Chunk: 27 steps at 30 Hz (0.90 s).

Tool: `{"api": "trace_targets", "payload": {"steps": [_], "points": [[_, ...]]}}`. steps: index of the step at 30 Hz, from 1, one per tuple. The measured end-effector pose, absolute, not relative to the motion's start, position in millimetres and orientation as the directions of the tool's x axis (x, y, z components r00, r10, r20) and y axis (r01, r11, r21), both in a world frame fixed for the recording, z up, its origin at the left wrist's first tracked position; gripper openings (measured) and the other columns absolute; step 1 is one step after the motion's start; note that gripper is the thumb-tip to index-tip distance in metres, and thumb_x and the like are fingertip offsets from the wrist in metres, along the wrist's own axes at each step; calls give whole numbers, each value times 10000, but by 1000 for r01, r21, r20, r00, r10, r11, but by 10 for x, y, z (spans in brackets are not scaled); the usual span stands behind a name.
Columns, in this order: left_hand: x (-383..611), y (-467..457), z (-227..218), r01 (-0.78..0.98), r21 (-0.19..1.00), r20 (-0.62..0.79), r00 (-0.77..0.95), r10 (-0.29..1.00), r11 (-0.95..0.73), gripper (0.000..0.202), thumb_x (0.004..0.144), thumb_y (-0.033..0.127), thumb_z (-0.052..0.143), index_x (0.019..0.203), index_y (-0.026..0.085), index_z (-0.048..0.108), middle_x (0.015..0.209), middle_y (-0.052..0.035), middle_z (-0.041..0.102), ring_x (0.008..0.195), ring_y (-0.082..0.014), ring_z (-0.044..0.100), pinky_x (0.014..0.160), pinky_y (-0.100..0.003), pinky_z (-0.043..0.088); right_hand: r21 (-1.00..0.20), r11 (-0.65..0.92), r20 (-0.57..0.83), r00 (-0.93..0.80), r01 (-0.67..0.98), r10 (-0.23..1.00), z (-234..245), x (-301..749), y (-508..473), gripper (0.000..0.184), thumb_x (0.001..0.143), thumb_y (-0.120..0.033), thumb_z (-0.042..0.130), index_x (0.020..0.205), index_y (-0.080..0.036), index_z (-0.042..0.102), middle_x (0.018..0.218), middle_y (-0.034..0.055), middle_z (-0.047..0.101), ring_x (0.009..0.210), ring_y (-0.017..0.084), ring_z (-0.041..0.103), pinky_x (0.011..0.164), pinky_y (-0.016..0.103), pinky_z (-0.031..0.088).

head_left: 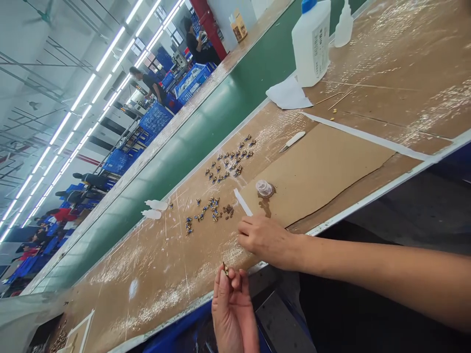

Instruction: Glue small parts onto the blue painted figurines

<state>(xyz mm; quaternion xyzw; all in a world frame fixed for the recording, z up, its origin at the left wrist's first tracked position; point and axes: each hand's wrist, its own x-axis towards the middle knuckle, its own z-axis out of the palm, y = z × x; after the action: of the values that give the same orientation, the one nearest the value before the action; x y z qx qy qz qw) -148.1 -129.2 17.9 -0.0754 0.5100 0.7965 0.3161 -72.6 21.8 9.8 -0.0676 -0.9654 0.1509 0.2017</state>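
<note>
Left hand (232,309), lower centre of frame, pinches one small brass-coloured metal fitting (225,268) at its fingertips, just off the bench edge. Right hand (263,240) rests loosely spread, apparently empty, on the brown cardboard-covered bench (154,264) near the scattered small blue-and-brass fittings (206,211). Judged step: single-piece handling. The next move calls for a steady pinch.

the worktop (154,274) is seen to be covered in brown cardboard, matt where bare and glossy where clear tape is laid over it, with a plainer matt cardboard sheet (324,171) laid on top. the small parts (230,159) scattered on it, like the single part (225,268) pinched by the left hand (233,314), are shown as shiny brass-coloured metal with blue bits. the bottle (312,41) is made of smooth, milky white plastic, the white sheet (289,95) beside it is seen as soft and matt, and the belt (206,132) as smooth matt green.
</note>
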Motion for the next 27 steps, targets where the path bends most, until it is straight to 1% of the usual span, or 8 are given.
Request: {"api": "trace_targets", "payload": {"steps": [3,6,10,12,15,21,24,27], "points": [[-1505,-1332,184,-581,764,-454,-793,407,-280,411,403,175,879,772,124,705,685,24,587,575,-39,524,709,-234,564,-266,962,361,-919,62,159,110,-809,201,69,795,-74,561,804,-87,628,846,114,597,816,217,538,639,307,424],[-1521,-1359,174,-578,766,-456,-797,396,-281,425,381,192,889,760,129,707,673,30,583,560,-33,512,704,-233,564,-229,972,352,-927,53,133,117,-829,187,97,802,-75,542,825,-79,636,855,126,587,833,229,538,644,323,429],[-1527,-1374,164,-582,765,-461,-794,396,-276,445,348,193,897,745,123,707,667,24,591,557,-37,516,688,-234,565,-220,974,326,-938,46,118,157,-838,216,110,813,-88,537,841,-83,643,879,121,587,866,239,542,679,343,431],[-1525,-1380,159,-587,762,-465,-790,399,-274,452,345,196,899,746,118,706,675,16,598,568,-44,527,690,-236,564,-240,969,302,-944,56,130,177,-856,252,105,814,-91,544,839,-85,646,874,116,594,857,227,548,686,334,428],[-1514,-1384,149,-593,757,-465,-784,412,-274,430,383,202,893,759,111,704,684,12,597,588,-45,531,713,-243,561,-282,955,266,-950,86,164,179,-897,310,100,814,-95,556,845,-85,650,866,116,601,855,215,552,677,310,419],[-1483,-1374,137,-612,735,-468,-770,434,-292,393,433,187,879,772,103,697,710,13,594,595,-39,522,724,-246,559,-375,918,240,-943,127,229,111,-952,384,125,820,-81,543,878,-77,654,891,122,600,882,210,546,659,277,395],[-1482,-1383,116,-620,718,-467,-766,441,-316,326,490,164,852,767,103,691,720,8,595,607,-43,528,743,-256,557,-435,891,237,-938,131,254,90,-960,425,125,833,-96,537,838,-82,661,869,116,606,852,195,554,653,262,384],[-1489,-1407,73,-637,697,-474,-754,455,-330,205,579,139,793,754,116,688,725,4,596,613,-50,539,743,-258,556,-508,852,251,-925,125,286,109,-932,443,168,869,-129,506,806,-107,660,834,90,612,803,159,564,660,241,382]]}}
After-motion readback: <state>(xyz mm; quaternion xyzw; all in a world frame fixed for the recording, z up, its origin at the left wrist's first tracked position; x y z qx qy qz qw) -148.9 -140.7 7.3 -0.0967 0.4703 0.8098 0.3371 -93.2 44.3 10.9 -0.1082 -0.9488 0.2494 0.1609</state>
